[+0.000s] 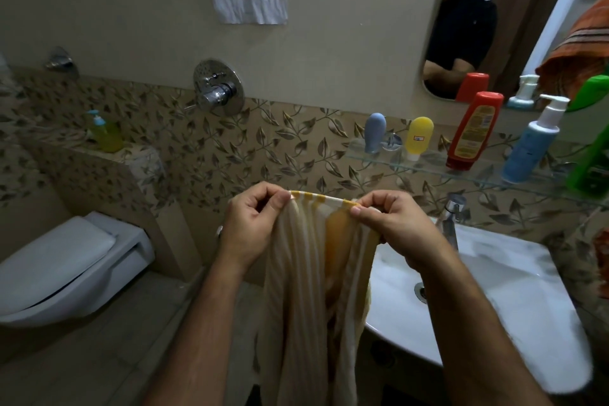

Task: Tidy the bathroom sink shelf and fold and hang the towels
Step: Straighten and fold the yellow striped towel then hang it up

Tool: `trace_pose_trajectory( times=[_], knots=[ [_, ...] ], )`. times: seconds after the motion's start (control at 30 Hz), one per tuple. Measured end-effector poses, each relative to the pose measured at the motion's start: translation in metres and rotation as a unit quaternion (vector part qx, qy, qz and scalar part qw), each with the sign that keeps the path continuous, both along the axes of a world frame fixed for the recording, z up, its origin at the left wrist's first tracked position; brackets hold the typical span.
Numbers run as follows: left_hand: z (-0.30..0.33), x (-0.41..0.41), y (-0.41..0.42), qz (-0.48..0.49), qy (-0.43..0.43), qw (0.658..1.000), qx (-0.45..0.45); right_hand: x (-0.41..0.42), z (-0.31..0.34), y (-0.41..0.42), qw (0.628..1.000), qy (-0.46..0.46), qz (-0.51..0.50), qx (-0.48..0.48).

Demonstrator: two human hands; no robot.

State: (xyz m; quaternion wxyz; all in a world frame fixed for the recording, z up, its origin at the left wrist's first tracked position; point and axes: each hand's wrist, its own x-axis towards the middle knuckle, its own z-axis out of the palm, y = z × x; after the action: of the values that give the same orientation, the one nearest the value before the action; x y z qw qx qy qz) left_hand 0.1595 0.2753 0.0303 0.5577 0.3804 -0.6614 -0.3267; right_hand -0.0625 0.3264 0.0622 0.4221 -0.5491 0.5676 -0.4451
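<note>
your left hand (255, 224) and your right hand (392, 224) each pinch a top corner of a cream towel with yellow stripes (306, 290), fingers clamped on its upper hem. the hem stretches nearly level between the two hands, and the rest of the cloth hangs down in loose folds between your forearms, in front of the left edge of the white ceramic sink (494, 300). a chrome tap (453, 217) stands at the back of the sink, just right of your right hand.

above the sink, a clear glass shelf (428, 163) carries a row of containers: a small blue-grey squeeze tube (375, 132), a small yellow squeeze tube (418, 137), a red bottle with a yellow label (473, 132) standing cap-down and leaning, a blue pump bottle with a white nozzle (534, 145), and a green bottle (593, 155) at the frame's right edge. an orange striped towel (580, 53) shows at the upper right beside the mirror (494, 20).

to the left sits a white toilet with its lid shut (66, 260), and a yellow-green soap dispenser with a blue pump (105, 135) stands on the tiled ledge (138, 155) behind it.
</note>
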Motion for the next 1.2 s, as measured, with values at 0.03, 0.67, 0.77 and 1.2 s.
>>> trace_pose_trajectory(
  times=[0.03, 0.67, 0.77, 1.2],
  knots=[
    [0.000, -0.001, 0.000, 0.001, 0.000, 1.000, 0.004, 0.002, -0.001, 0.000, 1.000, 0.001, -0.003, 0.002],
    [-0.003, -0.014, 0.008, -0.102, -0.089, 0.989, 0.055, 0.034, -0.011, 0.003, 0.994, -0.084, 0.072, 0.014],
    [-0.007, -0.011, 0.007, -0.129, -0.079, 0.987, 0.062, 0.037, -0.023, 0.002, 0.992, -0.066, 0.109, 0.021],
    [-0.016, 0.017, 0.002, -0.058, 0.022, 0.991, 0.122, 0.013, -0.009, 0.000, 0.999, 0.031, -0.026, 0.005]
  ],
)
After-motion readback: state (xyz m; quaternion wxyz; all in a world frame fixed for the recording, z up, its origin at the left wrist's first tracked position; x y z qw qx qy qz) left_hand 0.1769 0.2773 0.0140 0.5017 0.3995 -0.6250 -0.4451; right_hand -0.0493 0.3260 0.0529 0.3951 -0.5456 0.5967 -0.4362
